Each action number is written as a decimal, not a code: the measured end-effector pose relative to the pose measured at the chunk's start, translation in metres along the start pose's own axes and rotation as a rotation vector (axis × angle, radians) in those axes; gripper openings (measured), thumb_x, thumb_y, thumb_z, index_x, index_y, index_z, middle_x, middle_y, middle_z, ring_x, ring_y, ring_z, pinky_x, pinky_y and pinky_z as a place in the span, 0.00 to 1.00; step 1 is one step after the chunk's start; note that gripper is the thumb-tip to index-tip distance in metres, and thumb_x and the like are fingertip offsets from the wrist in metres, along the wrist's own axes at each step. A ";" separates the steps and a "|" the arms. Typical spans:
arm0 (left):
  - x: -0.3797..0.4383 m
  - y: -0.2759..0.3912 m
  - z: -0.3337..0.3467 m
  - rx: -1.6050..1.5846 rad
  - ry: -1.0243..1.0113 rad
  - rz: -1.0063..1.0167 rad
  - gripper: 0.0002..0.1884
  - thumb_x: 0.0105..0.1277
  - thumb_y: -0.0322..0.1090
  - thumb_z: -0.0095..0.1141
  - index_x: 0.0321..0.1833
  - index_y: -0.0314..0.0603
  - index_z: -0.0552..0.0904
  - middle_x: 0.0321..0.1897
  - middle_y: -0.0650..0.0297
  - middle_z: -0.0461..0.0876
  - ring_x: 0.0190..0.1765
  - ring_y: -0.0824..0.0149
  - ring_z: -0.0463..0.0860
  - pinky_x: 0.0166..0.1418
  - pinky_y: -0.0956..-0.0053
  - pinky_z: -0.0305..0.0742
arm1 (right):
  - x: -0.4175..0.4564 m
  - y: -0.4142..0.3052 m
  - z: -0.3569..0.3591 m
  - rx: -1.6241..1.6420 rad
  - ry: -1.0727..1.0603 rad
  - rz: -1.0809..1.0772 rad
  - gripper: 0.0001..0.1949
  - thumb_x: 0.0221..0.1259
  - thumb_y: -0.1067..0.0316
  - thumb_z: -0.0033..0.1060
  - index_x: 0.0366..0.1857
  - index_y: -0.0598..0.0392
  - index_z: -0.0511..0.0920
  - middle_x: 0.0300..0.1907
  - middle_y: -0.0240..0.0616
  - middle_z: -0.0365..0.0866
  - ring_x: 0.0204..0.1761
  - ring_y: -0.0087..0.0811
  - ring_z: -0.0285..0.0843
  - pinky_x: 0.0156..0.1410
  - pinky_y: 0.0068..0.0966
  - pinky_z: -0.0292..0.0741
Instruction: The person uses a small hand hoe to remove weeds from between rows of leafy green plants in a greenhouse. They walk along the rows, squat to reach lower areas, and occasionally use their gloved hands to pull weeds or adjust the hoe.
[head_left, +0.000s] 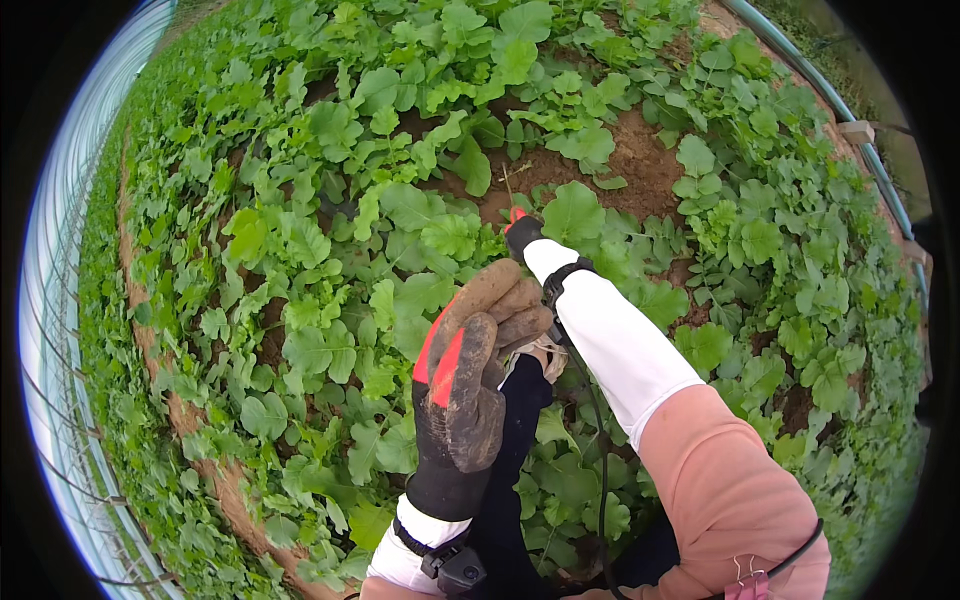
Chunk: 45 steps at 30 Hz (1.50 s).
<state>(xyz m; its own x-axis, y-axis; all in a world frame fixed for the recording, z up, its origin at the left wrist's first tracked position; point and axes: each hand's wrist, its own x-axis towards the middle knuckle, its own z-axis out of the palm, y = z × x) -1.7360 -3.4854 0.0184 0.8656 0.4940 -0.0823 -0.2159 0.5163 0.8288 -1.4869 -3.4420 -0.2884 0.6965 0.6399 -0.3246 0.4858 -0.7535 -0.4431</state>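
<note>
My left hand (472, 367) is raised close to the camera in a soiled brown, red and black work glove. Its fingers are loosely curled, with nothing visible in the palm. Farther forward, my right hand (523, 225), in a black and red glove, reaches down among broad-leaved green plants (450, 236). Leaves and the wrist hide most of its fingers, so its grip cannot be made out. A thin pale stem (508, 184) stands just beyond its fingertips, over bare brown soil (551, 171). One large lobed leaf (574, 210) lies right beside that hand.
Dense leafy plants surround my dark-trousered leg (517, 420). A black cable (600, 427) hangs along my right arm. Plastic sheeting (97, 150) on hoops borders the left; a pale blue pipe (874, 161) edges the right. A soil strip (161, 360) runs along the left side.
</note>
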 end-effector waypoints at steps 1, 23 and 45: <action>0.000 0.000 0.001 -0.009 0.017 -0.003 0.28 0.72 0.44 0.46 0.66 0.26 0.66 0.56 0.49 0.76 0.55 0.59 0.78 0.62 0.64 0.70 | -0.004 -0.004 -0.006 -0.138 -0.035 -0.099 0.16 0.59 0.55 0.58 0.47 0.50 0.81 0.51 0.43 0.81 0.53 0.41 0.77 0.53 0.37 0.77; 0.005 0.002 -0.039 -0.052 0.107 0.051 0.29 0.74 0.40 0.40 0.71 0.26 0.56 0.62 0.41 0.71 0.57 0.44 0.78 0.65 0.48 0.67 | 0.141 0.001 0.057 0.761 0.070 0.460 0.27 0.61 0.59 0.56 0.62 0.57 0.63 0.49 0.57 0.79 0.49 0.53 0.80 0.52 0.42 0.75; 0.005 -0.007 -0.012 -0.044 0.118 0.109 0.28 0.71 0.42 0.47 0.67 0.26 0.65 0.57 0.49 0.76 0.56 0.59 0.79 0.64 0.63 0.69 | -0.045 0.004 0.038 0.009 -0.044 -0.160 0.27 0.67 0.55 0.43 0.69 0.51 0.60 0.66 0.52 0.63 0.65 0.49 0.64 0.65 0.34 0.67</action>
<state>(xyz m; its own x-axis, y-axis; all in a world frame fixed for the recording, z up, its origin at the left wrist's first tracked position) -1.7358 -3.4783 0.0061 0.7775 0.6260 -0.0599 -0.3270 0.4840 0.8117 -1.5369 -3.4680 -0.3076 0.5866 0.7578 -0.2858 0.5834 -0.6402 -0.4998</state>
